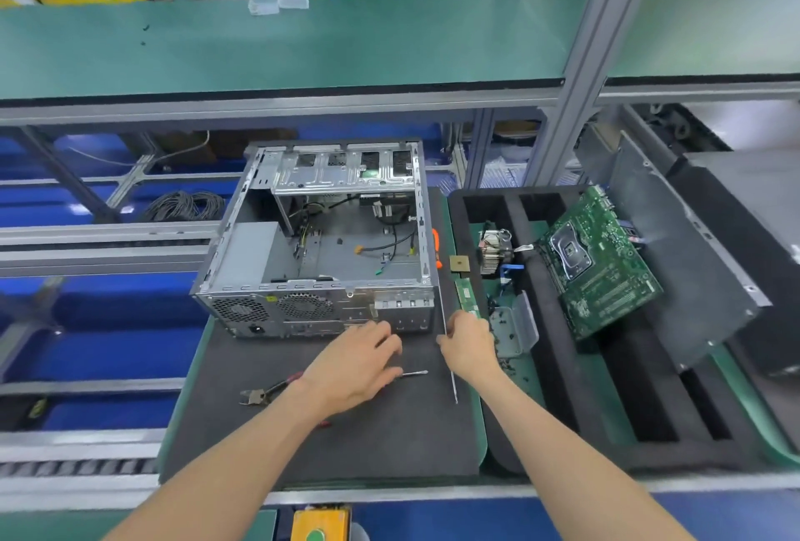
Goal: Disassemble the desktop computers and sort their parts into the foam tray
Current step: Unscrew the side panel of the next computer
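Note:
An open silver desktop case [316, 237] lies on a black mat [303, 445], with loose cables inside. To its right the black foam tray [545, 371] holds a green motherboard [601, 263], a heatsink with fan [495, 250] and a grey metal bracket [517, 324]. A CPU chip [459, 263] and a green memory stick [466, 293] lie on the tray's left rim. My left hand [359, 361] is palm down, fingers spread, over the handle of a screwdriver [413, 374]. My right hand [469, 343] grips a long thin metal strip [454, 389] beside the case's rear corner.
Red-handled cutting pliers [259, 395] lie on the mat under my left forearm. A grey case side panel [675, 263] leans at the tray's right side. A green shelf [303, 46] overhangs the bench, carried by an aluminium post [575, 77]. A cable bundle [186, 205] lies behind on the left.

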Demonstrator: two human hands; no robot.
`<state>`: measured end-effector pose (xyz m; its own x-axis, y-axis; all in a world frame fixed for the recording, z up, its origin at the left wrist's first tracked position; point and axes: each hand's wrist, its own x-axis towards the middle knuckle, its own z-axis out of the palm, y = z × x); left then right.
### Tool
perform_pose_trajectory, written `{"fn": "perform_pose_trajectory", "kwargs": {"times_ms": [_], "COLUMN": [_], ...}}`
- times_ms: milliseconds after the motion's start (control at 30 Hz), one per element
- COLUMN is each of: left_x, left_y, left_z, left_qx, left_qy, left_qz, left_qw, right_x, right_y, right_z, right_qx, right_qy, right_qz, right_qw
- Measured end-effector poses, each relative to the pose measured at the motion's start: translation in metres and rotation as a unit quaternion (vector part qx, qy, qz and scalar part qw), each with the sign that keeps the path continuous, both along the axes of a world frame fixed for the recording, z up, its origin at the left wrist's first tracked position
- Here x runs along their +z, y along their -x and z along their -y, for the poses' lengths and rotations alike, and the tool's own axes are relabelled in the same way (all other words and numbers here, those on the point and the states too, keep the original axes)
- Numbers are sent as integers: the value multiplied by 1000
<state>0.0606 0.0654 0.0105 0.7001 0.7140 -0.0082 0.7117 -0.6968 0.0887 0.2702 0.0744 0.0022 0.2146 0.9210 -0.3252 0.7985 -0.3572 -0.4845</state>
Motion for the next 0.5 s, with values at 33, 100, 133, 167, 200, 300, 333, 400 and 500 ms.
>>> {"fn": "perform_pose_trajectory", "kwargs": {"times_ms": [33, 100, 133, 167, 200, 300, 333, 400, 500], "left_x": [-6, -19, -24, -27, -30, -31, -29, -21, -6], "left_y": [-2, -4, -5, -6, -7, -8, -8, -11, -19], "left_z": [2, 4, 5, 5, 5, 4, 4, 5, 7], "left_qx": [28, 73, 87, 97, 104, 111, 118, 155, 208], "left_qy": [36, 81, 93, 101, 107, 124, 138, 194, 240], "left_qz": [-28, -65, -74, -76, -73, -51, -32, 41, 180], "left_qw": [999, 992, 989, 987, 986, 985, 983, 968, 931], "right_x": [-2, -5, -6, -6, -6, -2, -1, 1, 5], "right_y": [3, 7, 9, 10, 12, 15, 15, 12, 10], "right_z": [1, 2, 0, -2, -3, -4, -4, -2, 4], "right_qx": [-1, -9, -14, -15, -16, -44, -57, -90, -158], "right_qy": [7, 14, 15, 16, 19, 20, 20, 18, -10], "right_qz": [7, 16, 19, 23, 26, 8, -3, -37, -106], "right_qw": [1000, 1000, 1000, 999, 999, 999, 998, 995, 982]}}
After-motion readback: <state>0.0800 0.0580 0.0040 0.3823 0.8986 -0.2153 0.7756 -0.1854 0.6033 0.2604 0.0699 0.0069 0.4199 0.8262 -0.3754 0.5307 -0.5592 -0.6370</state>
